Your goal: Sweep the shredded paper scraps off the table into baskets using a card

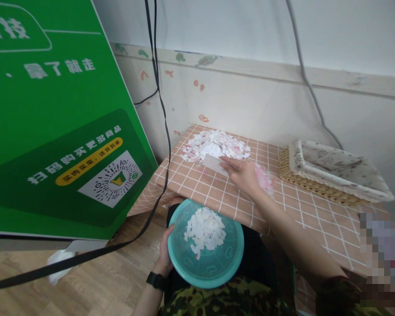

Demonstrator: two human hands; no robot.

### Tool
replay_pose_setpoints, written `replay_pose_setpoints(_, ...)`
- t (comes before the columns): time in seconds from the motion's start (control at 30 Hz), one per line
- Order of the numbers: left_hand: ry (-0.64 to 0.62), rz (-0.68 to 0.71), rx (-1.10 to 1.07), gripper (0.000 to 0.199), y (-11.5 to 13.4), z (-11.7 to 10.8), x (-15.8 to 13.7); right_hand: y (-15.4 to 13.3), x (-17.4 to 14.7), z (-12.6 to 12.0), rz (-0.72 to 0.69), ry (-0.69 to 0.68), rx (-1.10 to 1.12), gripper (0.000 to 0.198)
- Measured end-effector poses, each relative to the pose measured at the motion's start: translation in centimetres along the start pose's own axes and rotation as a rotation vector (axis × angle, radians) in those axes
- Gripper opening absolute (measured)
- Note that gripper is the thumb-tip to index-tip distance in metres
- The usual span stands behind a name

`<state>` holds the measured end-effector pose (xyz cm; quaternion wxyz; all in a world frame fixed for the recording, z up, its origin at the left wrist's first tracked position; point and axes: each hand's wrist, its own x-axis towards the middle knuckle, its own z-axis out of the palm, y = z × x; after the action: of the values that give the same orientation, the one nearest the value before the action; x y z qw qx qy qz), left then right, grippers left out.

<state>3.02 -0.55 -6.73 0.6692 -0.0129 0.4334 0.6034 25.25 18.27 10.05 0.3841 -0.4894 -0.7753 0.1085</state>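
The heap of paper scraps [213,141] lay just beyond the card [213,164] which the nearer right hand [242,174] pinched, while the left hand [165,251] gripped the turquoise basket [206,280].

The left hand [165,249] grips a teal basket [206,278] of white scraps [204,231] by a checked bench [191,177]; the right hand [243,174] holds a white card [213,164] at a scrap pile's [217,144] edge.

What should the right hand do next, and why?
Probably use the white card to draw some paper scraps toward the near edge of the table: the right hand holds it at their near side, and the left hand holds a teal basket by that edge.
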Motion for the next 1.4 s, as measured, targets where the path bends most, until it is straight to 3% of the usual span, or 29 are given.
replay_pose_setpoints(0.4, -0.001, 0.000, 0.002, 0.019, 0.1, 0.1, 0.0, -0.3, 1.0, 0.8, -0.005, 0.036, -0.194, 0.029)
replay_pose_setpoints(0.63, 0.006, 0.001, -0.002, 0.017, 0.0, 0.0, 0.1, -0.8, 1.1, 0.5, -0.010, 0.003, -0.183, 0.029)
replay_pose_setpoints(0.87, 0.004, -0.015, -0.012, 0.017, -0.1, -0.1, 0.2, -1.6, -0.3, -0.8, -0.017, 0.041, -0.291, 0.029)
replay_pose_setpoints(1.03, 0.027, -0.020, -0.006, 0.020, 0.0, 0.2, 0.0, -1.1, -1.1, -0.4, -0.013, 0.043, -0.314, 0.032)
replay_pose_setpoints(1.4, 0.038, -0.027, 0.014, 0.020, 0.2, 0.3, -0.1, -0.3, -0.3, 1.5, -0.039, -0.001, -0.158, 0.031)
